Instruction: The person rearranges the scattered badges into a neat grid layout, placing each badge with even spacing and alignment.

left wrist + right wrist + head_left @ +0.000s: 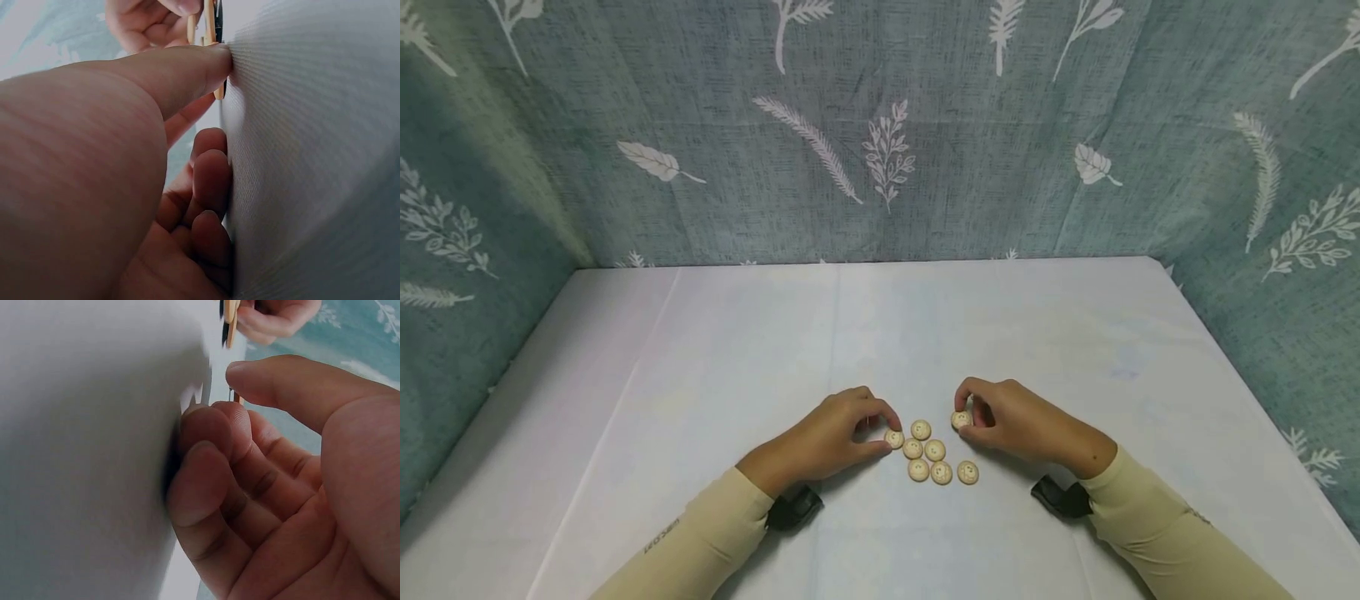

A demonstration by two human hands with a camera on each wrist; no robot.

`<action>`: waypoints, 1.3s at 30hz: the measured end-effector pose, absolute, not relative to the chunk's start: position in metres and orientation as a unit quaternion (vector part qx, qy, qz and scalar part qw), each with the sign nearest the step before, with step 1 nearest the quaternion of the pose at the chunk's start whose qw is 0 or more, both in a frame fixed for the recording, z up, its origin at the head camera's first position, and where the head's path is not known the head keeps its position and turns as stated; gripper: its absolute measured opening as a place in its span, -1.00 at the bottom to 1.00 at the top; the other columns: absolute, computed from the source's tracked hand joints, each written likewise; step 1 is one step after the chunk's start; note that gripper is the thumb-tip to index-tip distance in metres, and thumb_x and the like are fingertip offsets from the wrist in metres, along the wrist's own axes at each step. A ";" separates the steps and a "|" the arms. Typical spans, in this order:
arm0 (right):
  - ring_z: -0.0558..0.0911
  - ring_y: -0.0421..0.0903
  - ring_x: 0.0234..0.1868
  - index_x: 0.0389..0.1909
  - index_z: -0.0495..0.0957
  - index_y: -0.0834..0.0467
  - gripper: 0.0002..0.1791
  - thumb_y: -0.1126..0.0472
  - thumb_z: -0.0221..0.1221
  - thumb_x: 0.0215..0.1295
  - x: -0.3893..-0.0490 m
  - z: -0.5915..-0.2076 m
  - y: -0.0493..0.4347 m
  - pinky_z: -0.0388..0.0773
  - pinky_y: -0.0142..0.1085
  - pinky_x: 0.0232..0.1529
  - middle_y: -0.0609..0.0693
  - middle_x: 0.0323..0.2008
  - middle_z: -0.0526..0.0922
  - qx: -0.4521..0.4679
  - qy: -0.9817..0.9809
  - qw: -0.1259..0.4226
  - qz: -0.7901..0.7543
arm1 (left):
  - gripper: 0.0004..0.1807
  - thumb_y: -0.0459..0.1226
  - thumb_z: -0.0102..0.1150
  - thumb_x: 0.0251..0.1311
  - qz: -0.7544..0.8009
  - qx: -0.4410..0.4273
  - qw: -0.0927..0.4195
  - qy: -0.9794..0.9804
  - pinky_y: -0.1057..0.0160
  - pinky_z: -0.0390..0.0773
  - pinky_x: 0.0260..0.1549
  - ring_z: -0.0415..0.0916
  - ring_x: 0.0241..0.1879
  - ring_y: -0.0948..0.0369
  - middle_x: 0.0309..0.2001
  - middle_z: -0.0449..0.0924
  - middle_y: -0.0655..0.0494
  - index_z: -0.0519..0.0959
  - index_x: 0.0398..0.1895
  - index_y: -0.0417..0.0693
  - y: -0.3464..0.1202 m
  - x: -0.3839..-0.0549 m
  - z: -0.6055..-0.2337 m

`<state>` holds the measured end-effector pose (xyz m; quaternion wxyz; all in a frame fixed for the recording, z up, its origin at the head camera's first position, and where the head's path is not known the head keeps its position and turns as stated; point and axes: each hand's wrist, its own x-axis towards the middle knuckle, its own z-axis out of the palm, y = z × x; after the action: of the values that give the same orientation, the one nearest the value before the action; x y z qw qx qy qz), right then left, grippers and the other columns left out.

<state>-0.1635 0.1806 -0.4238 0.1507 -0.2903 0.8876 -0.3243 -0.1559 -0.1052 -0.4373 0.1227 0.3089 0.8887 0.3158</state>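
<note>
Several round, cream-coloured wooden buttons lie flat in a loose cluster, among them a lower middle button (942, 473) and a lower right button (967, 472). At the cluster's left edge my left hand (846, 429) pinches a button (894, 438) between thumb and forefinger. My right hand (1026, 421) pinches another button (960, 419) at the upper right, apart from the cluster. In the left wrist view the thumb (194, 69) hides most of the left button. Only a thin edge of the right button (237, 397) shows behind the thumb in the right wrist view.
A white cloth (737, 333) covers the table. Green leaf-patterned fabric (962, 183) stands along the back and both sides. Dark wrist devices, left (794, 507) and right (1062, 497), sit under the cuffs.
</note>
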 end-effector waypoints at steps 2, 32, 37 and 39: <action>0.38 -0.38 -0.57 -0.17 0.48 0.10 -0.78 0.27 0.33 0.26 -0.164 -0.424 0.182 0.40 -0.45 -0.48 -0.23 -0.59 0.42 -0.288 0.889 0.150 -0.323 | -0.79 -0.18 0.41 0.19 0.315 0.309 0.126 0.888 0.35 0.44 -0.19 0.40 -0.21 0.33 -0.25 0.50 0.30 0.66 -0.12 0.19 -0.105 -0.155 -0.437; 0.37 -0.34 -0.59 -0.19 0.46 0.12 -0.79 0.29 0.31 0.27 -0.177 -0.421 0.203 0.39 -0.43 -0.50 -0.20 -0.60 0.43 -0.273 0.899 0.126 -0.319 | -0.79 -0.19 0.41 0.19 0.310 0.318 0.111 0.889 0.34 0.44 -0.18 0.40 -0.21 0.33 -0.24 0.50 0.31 0.66 -0.12 0.21 -0.104 -0.157 -0.436; 0.38 -0.35 -0.60 -0.19 0.46 0.13 -0.79 0.29 0.31 0.27 -0.180 -0.422 0.206 0.40 -0.43 -0.50 -0.20 -0.60 0.44 -0.275 0.898 0.127 -0.318 | -0.79 -0.18 0.41 0.20 0.309 0.313 0.116 0.891 0.34 0.45 -0.17 0.40 -0.20 0.34 -0.23 0.49 0.32 0.66 -0.12 0.22 -0.104 -0.156 -0.436; 0.39 -0.34 -0.61 -0.19 0.46 0.13 -0.79 0.29 0.30 0.27 -0.181 -0.422 0.208 0.40 -0.42 -0.50 -0.20 -0.60 0.45 -0.274 0.899 0.127 -0.318 | -0.79 -0.18 0.41 0.20 0.309 0.311 0.120 0.891 0.34 0.44 -0.17 0.40 -0.20 0.34 -0.23 0.49 0.31 0.66 -0.12 0.22 -0.105 -0.156 -0.436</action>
<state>-0.1810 0.2079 -0.4216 0.1268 -0.2742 0.8988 -0.3176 -0.1565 -0.1046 -0.4356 0.1195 0.3112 0.8907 0.3090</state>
